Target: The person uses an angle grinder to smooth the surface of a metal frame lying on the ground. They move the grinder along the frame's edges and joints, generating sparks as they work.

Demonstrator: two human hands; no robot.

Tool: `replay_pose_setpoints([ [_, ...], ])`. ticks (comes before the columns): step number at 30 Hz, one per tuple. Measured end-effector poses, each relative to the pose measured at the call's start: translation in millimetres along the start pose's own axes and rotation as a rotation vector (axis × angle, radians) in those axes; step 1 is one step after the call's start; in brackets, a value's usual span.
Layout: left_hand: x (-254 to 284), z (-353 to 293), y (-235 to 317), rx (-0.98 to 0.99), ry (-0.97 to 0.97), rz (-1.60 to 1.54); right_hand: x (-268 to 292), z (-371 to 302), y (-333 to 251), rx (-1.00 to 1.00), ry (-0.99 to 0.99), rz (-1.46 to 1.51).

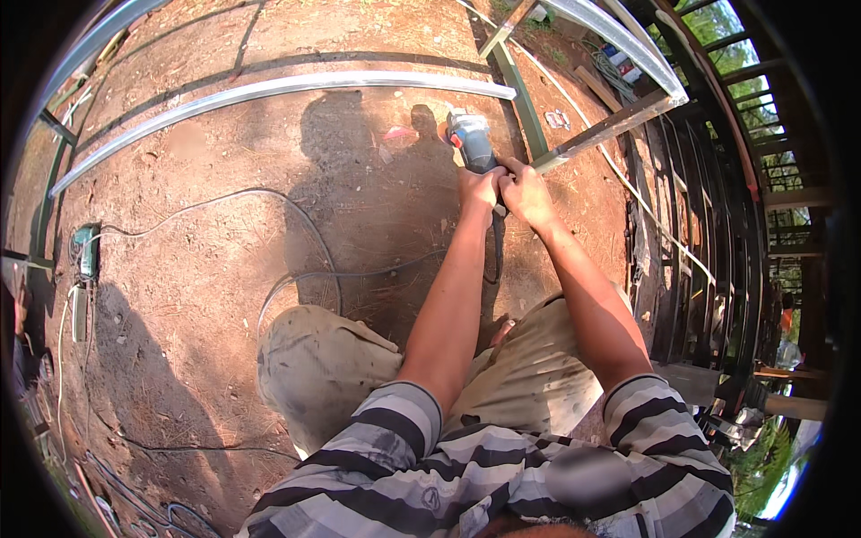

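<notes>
Left hand [478, 186] & right hand [526, 193] were both wrapped tight on a small grey-blue grinder [470, 139] w/ black cord, held over the dirt ground [206, 260], near a green metal bar [523, 106].

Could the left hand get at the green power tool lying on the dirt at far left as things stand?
Probably not without moving. The left hand is wrapped with the right hand around the angle grinder up ahead, while the green tool lies far off to the left on the dirt; nothing blocks it, it just looks out of reach.
</notes>
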State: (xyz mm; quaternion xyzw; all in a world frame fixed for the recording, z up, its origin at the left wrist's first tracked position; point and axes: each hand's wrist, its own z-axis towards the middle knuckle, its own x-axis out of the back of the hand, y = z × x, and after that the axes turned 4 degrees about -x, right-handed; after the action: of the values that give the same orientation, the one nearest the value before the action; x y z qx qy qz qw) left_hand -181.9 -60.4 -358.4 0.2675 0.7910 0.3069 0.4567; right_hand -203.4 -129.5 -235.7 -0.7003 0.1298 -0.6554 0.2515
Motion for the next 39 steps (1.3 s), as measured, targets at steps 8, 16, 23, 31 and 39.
replay_pose_setpoints([
  [8, 15.2, -8.6, -17.3, 0.083, 0.002, 0.213, 21.8, -63.0, -22.8, -0.036, -0.336, -0.618],
  [16, 42.6, 12.3, -3.4, 0.145, 0.054, 0.654, 29.9, -96.6, -103.1, 0.15, -0.594, -0.566],
  [23, 79.1, -13.2, 68.7, 0.115, 0.103, 0.953, 14.6, -68.9, -138.8, 0.375, -0.683, -0.508],
  [31, 155.4, -1.4, 116.4, 0.04, 0.432, 1.011, -24.7, -42.6, -155.7, 0.695, -0.78, -0.399],
  [39, 217.3, 8.3, 122.2, -0.036, 0.78, 1.175, -11.4, -42.2, -170.8, 0.918, -0.822, -0.245],
])
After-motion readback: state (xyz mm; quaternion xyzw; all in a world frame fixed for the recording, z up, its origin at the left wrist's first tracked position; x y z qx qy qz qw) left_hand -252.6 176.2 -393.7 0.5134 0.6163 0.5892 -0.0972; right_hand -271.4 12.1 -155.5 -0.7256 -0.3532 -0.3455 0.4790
